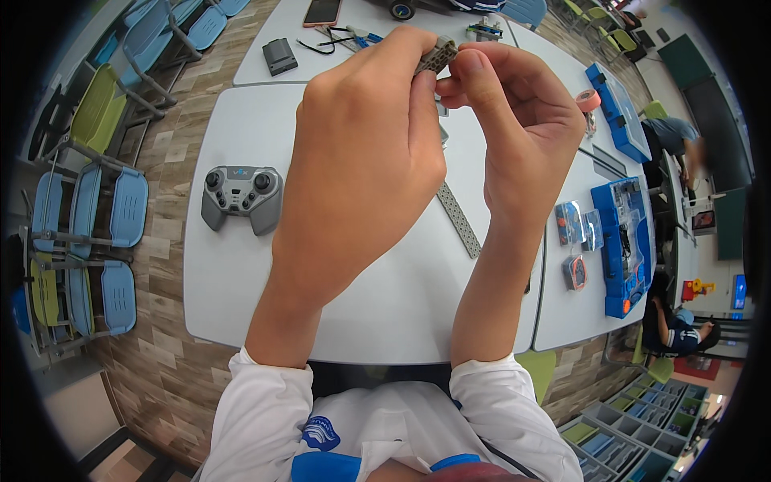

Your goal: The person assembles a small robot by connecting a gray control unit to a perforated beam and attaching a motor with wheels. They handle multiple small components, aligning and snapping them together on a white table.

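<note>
Both hands are raised over the white table, close together near its far side. My left hand is closed around a small grey building-kit piece with holes; most of it hides behind the fingers. My right hand meets it from the right, thumb and index finger pinched at the piece's edge. Whether the right fingertips hold a separate small part is hidden. Below the hands, a long grey perforated beam lies slantwise on the table, its upper end covered by my left hand.
A grey game controller lies to the left. At the back are a dark grey block, a phone and cables. Blue kit cases, small clear boxes and a pink tape roll line the right. Two people are farther off at right.
</note>
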A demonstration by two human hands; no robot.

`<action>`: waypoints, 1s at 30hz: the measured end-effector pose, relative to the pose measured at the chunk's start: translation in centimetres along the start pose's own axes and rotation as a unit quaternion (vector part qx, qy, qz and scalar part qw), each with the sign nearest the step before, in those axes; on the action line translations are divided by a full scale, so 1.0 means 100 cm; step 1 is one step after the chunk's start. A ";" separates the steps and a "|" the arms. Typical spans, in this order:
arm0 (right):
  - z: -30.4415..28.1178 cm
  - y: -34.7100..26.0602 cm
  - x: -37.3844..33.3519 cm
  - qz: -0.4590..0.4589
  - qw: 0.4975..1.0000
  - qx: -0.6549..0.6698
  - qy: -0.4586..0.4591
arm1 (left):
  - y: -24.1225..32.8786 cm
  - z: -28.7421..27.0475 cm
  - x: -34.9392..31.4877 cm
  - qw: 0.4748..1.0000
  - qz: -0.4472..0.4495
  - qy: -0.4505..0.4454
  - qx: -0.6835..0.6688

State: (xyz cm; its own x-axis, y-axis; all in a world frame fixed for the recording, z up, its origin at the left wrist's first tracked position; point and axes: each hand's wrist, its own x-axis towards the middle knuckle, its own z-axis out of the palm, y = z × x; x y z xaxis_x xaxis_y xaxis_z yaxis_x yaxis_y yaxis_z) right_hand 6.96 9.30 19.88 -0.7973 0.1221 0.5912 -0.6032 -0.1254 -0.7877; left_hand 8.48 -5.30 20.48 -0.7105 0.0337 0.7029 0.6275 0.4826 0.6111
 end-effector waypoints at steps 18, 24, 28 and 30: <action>0.002 0.004 -0.003 -0.031 0.999 0.015 -0.022 | 0.005 -0.002 -0.003 0.998 0.038 0.013 0.047; 0.002 0.008 -0.003 -0.019 0.997 0.071 -0.025 | 0.007 -0.005 -0.003 0.997 0.048 0.013 0.051; -0.003 0.010 -0.001 -0.013 0.997 0.060 -0.038 | 0.008 -0.006 -0.004 0.997 0.058 0.013 0.049; -0.007 0.009 0.002 -0.019 0.998 0.043 -0.040 | 0.008 -0.007 -0.005 0.997 0.055 -0.005 0.057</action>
State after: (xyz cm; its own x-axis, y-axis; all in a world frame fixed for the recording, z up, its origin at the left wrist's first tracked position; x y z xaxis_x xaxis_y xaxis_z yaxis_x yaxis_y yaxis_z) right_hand 6.21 9.87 19.15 -0.7705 0.0497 0.6355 -0.6304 -0.2070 -0.7481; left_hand 9.54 -5.54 20.88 -0.6427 0.0996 0.7596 0.6614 0.5725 0.4846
